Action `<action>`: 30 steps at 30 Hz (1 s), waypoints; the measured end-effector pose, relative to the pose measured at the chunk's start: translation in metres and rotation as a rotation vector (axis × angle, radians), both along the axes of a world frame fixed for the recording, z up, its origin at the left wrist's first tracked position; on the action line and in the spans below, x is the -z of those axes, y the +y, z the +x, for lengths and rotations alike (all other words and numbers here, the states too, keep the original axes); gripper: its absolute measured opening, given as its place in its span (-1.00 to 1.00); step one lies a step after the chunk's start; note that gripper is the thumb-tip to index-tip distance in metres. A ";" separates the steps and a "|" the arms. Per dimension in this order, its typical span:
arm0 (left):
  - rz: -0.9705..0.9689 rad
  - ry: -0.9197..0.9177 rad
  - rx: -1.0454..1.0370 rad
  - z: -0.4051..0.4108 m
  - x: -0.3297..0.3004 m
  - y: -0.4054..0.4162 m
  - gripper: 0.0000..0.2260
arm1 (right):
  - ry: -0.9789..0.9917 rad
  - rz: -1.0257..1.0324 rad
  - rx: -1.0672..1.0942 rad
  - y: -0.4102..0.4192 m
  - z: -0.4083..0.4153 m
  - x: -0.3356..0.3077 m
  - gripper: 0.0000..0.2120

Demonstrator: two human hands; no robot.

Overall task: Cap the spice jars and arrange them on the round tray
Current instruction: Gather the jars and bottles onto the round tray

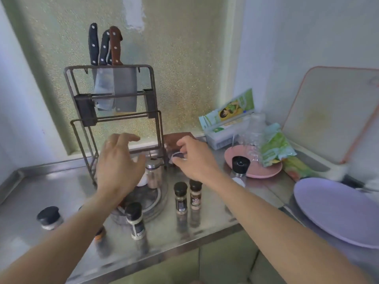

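Observation:
A round clear tray (pixel 158 203) sits on the steel counter in front of the knife rack. At its back stands a glass jar with a metal collar (pixel 153 173), apparently uncapped, beside a small white jar partly hidden by my left hand (pixel 118 165), which hovers open over the tray's left side. My right hand (pixel 193 158) pinches a small dark round cap (pixel 178 155) just right of that jar. Two black-capped spice jars (pixel 180 196) (pixel 195 193) stand right of the tray, one more (pixel 135 219) at its front edge, and a short black-lidded jar (pixel 49 217) stands far left.
A wire knife rack (pixel 114 111) with cleavers rises behind the tray. A pink plate (pixel 264 171) holds a black-topped grinder (pixel 240 166) and a glass. A lilac plate (pixel 336 210), a cutting board (pixel 332 111), packets and a box crowd the right.

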State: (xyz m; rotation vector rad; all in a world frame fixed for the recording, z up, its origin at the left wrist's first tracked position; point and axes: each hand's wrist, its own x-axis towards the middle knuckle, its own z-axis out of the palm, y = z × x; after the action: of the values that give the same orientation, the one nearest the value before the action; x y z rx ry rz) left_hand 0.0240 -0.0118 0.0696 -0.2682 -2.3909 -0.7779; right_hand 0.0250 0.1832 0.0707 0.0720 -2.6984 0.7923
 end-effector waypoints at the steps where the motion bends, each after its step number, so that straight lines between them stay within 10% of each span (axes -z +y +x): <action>1: -0.038 -0.017 0.054 0.003 0.000 0.013 -0.68 | 0.026 0.017 0.043 0.021 0.006 -0.001 -0.57; 14: -0.402 -0.361 0.323 -0.021 0.072 0.176 -0.52 | -0.052 -0.164 0.460 0.162 -0.006 0.099 -0.14; 30: 0.039 -0.241 0.450 -0.024 0.000 0.147 -0.60 | 0.090 -0.208 0.267 0.108 -0.010 0.023 -0.59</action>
State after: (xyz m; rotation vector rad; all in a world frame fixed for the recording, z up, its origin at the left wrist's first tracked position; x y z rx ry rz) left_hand -0.0002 0.1355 0.0694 -0.7526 -2.5697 -1.1101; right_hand 0.0147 0.2909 0.0479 -0.2872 -2.4566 0.9533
